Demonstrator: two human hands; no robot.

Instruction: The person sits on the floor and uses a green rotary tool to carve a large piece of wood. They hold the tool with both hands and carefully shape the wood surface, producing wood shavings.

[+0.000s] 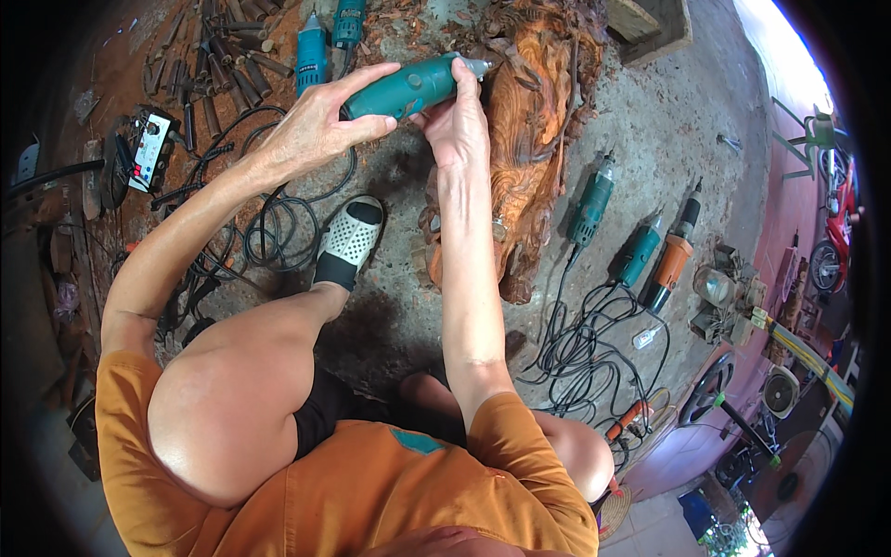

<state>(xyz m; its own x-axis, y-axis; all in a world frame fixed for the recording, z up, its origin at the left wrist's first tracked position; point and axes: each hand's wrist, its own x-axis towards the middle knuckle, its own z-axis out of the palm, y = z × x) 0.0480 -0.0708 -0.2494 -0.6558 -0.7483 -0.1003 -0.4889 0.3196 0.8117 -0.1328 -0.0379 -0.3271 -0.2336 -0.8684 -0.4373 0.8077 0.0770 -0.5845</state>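
Observation:
Both of my hands hold a green die grinder (pixel 413 88) above the floor, its metal nose pointing right at the carving. My left hand (pixel 311 125) grips the rear of its body, thumb below and fingers above. Around the front end closes my right hand (pixel 457 130), its thumb up near the nose. Just beyond the nose lies a carved piece of reddish-brown wood (pixel 524 130) with swirling grain and deep relief. Whether a bit sits in the grinder's tip is too small to tell.
Two blue-green power tools (pixel 312 60) lie at the top, beside many wooden-handled chisels (pixel 218 56). A white power strip (pixel 150 148) and black cables (pixel 269 227) are left. Right of the carving lie green grinders (pixel 591 204), an orange grinder (pixel 672 260) and tangled cords (pixel 594 343).

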